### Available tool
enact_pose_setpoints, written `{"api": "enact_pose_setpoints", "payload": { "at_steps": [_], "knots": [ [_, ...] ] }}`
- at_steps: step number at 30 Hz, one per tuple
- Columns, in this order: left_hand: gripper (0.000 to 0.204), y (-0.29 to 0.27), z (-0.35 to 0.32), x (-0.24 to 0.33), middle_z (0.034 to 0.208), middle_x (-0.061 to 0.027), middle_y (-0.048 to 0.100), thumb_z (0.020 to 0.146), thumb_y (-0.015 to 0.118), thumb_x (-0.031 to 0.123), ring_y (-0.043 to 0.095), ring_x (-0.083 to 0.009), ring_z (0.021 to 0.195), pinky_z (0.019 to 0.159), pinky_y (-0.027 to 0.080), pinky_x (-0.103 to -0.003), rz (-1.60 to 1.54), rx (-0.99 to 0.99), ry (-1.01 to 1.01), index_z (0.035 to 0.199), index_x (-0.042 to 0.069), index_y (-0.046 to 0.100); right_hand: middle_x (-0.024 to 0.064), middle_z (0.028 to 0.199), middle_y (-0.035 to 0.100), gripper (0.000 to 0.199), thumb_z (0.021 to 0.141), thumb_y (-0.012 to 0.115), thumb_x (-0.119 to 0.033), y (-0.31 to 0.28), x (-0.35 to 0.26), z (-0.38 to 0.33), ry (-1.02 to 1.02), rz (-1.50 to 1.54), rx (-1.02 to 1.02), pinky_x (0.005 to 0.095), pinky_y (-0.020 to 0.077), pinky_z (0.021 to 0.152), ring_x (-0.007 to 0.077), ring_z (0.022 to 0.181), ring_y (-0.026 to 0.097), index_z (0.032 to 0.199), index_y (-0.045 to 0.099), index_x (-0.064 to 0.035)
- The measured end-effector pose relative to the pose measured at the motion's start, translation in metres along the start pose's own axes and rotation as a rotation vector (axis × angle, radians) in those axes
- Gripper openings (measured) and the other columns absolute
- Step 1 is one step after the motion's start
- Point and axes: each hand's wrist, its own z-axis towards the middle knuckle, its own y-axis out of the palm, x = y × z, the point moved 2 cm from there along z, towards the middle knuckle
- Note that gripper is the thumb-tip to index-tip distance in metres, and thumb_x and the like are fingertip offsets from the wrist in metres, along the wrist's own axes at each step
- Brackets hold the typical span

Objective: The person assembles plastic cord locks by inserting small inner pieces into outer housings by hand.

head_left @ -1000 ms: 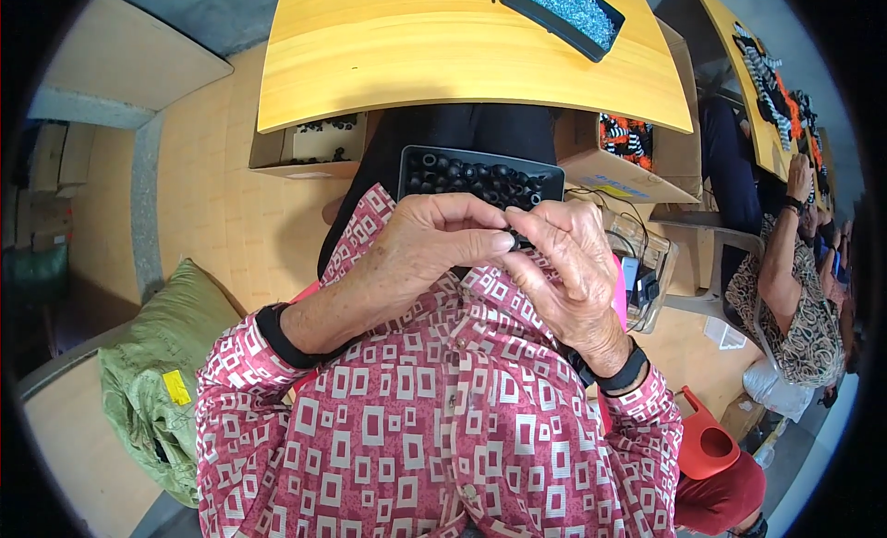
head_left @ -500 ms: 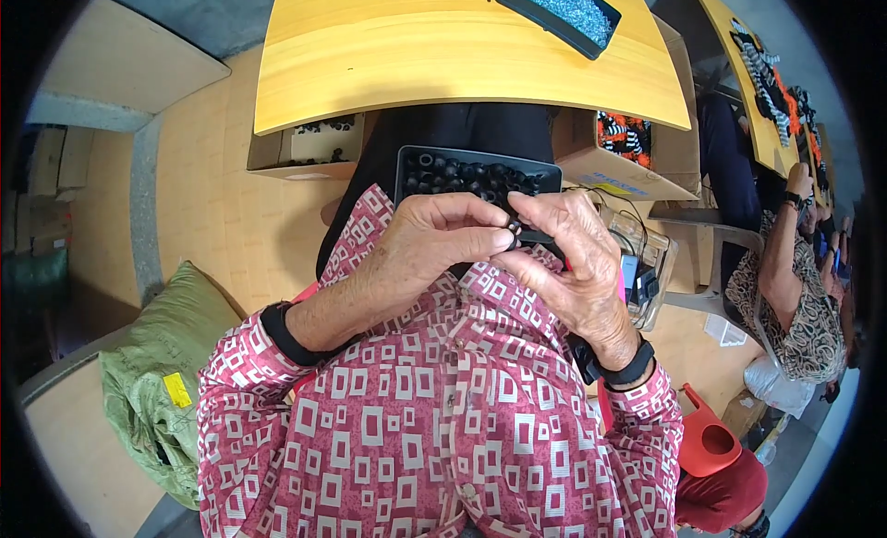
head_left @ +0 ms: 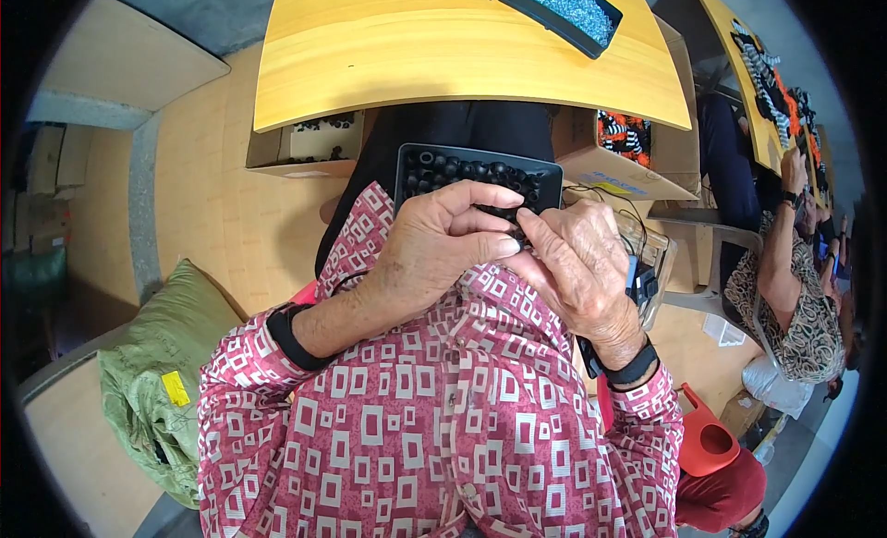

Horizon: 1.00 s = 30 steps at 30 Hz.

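Observation:
On my lap rests a dark rectangular tray (head_left: 399,173) holding many small black ring-like pieces (head_left: 457,171). Both hands meet over its near edge. My left hand (head_left: 434,238) has its thumb and forefinger curled toward a small black piece (head_left: 518,233), most of which is covered by the fingers. From the other side, my right hand (head_left: 582,261) closes its thumb and forefinger at the same spot. How the piece is gripped is largely hidden.
A yellow table (head_left: 443,62) stands ahead, bearing a black tray of light blue beads (head_left: 573,16). Cardboard boxes (head_left: 624,164) sit beneath it, one with orange and black items. A green sack (head_left: 152,372) lies at left. Another person's arm (head_left: 783,270) is at far right.
My left forefinger has lifted slightly away from its thumb. My right hand has turned a little, its fingers drawing closer together; the black piece shows less.

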Motion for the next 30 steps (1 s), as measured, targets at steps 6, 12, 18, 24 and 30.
{"api": "enact_pose_setpoints", "payload": {
  "at_steps": [6,12,18,24,30],
  "knots": [
    [0.035,-0.002,0.001,-0.002,0.109,-0.0066,0.064,0.087,0.064,0.002,0.061,-0.0077,0.095,0.084,0.049,-0.019,-0.053,-0.05,-0.07,0.121,0.001,0.057,0.0086,0.083,0.058,0.039,0.066,0.08,-0.014,0.002,0.002,-0.003,0.025,-0.009,0.002,0.0356,0.0455,0.063,0.0225,0.071,0.056,0.098,0.065,0.0012],
    [0.034,-0.003,0.007,0.003,0.11,-0.0075,0.065,0.09,0.062,0.007,0.061,-0.0088,0.097,0.088,0.048,-0.021,-0.061,-0.092,-0.048,0.122,0.002,0.057,0.0072,0.079,0.059,0.037,0.065,0.082,-0.013,-0.002,0.006,-0.001,0.042,0.003,0.029,0.0339,0.0449,0.061,0.021,0.068,0.057,0.094,0.065,-0.0001],
    [0.035,-0.002,0.006,0.007,0.102,-0.0087,0.068,0.087,0.064,0.005,0.062,-0.0077,0.092,0.084,0.049,-0.02,0.048,-0.13,-0.046,0.122,0.002,0.058,0.01,0.076,0.06,0.036,0.063,0.081,-0.009,-0.002,0.003,-0.004,0.048,0.029,0.024,0.0356,0.0447,0.062,0.0248,0.067,0.056,0.093,0.065,0.0012],
    [0.036,-0.002,0.009,0.008,0.094,-0.0082,0.07,0.086,0.065,0.005,0.062,-0.0067,0.087,0.081,0.049,-0.02,0.076,-0.092,-0.01,0.121,0.001,0.058,0.0094,0.074,0.059,0.034,0.063,0.081,-0.009,0.003,0.002,-0.003,0.038,-0.024,0.039,0.0343,0.0446,0.06,0.0237,0.065,0.056,0.09,0.065,0.0016],
    [0.037,-0.004,0.009,0.007,0.092,-0.0072,0.07,0.086,0.065,0.005,0.061,-0.0059,0.085,0.079,0.048,-0.02,0.117,-0.102,-0.04,0.121,0.001,0.058,0.009,0.071,0.057,0.031,0.063,0.08,-0.007,0.004,0.001,-0.004,0.022,-0.023,0.01,0.0331,0.0441,0.055,0.0234,0.061,0.055,0.089,0.064,0.0016]
  ]
}}
